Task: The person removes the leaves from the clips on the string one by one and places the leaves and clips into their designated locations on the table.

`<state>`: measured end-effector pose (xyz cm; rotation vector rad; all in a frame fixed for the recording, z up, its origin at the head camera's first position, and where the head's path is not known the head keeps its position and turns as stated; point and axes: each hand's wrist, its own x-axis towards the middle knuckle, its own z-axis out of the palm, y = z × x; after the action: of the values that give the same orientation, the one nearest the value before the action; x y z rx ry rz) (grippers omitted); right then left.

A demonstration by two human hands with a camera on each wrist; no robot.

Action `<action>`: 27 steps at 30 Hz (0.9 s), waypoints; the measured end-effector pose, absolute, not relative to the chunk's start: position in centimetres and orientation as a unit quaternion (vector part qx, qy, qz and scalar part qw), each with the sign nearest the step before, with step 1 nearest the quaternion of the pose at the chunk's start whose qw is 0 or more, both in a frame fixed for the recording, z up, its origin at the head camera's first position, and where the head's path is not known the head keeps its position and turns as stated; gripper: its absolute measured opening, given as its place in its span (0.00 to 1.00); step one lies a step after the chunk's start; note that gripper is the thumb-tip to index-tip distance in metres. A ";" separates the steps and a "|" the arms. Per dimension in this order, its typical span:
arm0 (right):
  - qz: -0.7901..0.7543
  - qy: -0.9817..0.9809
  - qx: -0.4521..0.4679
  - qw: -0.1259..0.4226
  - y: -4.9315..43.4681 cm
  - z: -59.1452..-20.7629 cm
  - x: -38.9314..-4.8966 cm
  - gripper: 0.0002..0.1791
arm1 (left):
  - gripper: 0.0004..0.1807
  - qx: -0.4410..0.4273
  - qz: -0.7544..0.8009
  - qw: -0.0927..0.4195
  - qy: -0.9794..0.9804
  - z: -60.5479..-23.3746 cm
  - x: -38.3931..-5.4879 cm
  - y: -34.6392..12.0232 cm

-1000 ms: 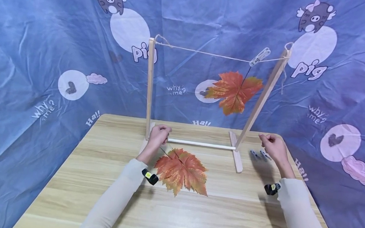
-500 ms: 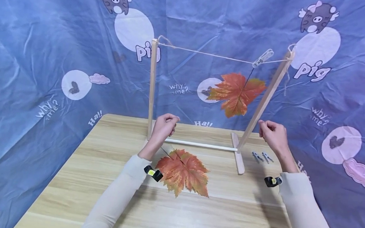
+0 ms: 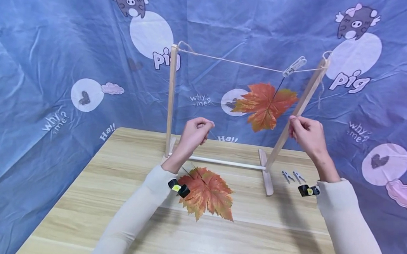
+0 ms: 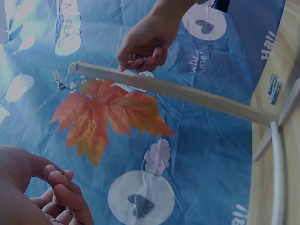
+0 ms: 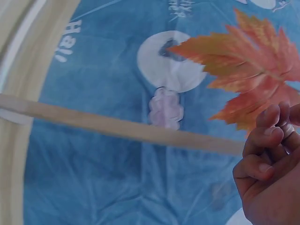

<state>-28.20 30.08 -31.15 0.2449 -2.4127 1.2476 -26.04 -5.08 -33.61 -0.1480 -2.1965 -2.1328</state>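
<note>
In the head view my left hand hovers in front of the wooden stand, its fingers loosely curled and nothing visible between them. My right hand is raised beside the stand's right post, fingers also loosely curled, with no object showing in them. An orange-red artificial maple leaf hangs by its stem from a pale clothespin on the string. A similar leaf lies on the table below my left hand, near my left wrist. The hanging leaf lies just beyond my right fingers in the right wrist view.
Two grey-blue clothespins lie on the table right of the stand. A white rod joins the stand's feet low down. The left post stands upright, and a blue printed cloth surrounds the table.
Both hands have risen, the left moving up and right from near the left post, the right moving up from above the two clothespins. The view has shifted slightly; the leaves stay put.
</note>
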 end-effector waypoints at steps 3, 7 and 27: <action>0.451 -0.861 0.104 0.211 29.5 -30.1 -28.2 0.29 | 0.09 -0.059 -0.693 0.046 -0.717 -32.8 -26.2 -4.5; 0.453 -0.855 0.118 0.222 28.9 -28.7 -28.2 0.29 | 0.09 -0.074 -0.687 0.059 -0.720 -31.5 -26.3 -3.7; 0.485 -0.817 0.182 0.255 27.8 -21.9 -28.9 0.17 | 0.03 -0.151 -0.669 0.109 -0.720 -25.7 -27.6 1.9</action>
<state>-28.87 27.84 -21.93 0.4935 -2.2181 1.3158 -27.56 1.88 -25.75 -0.4440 -2.1165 -1.9666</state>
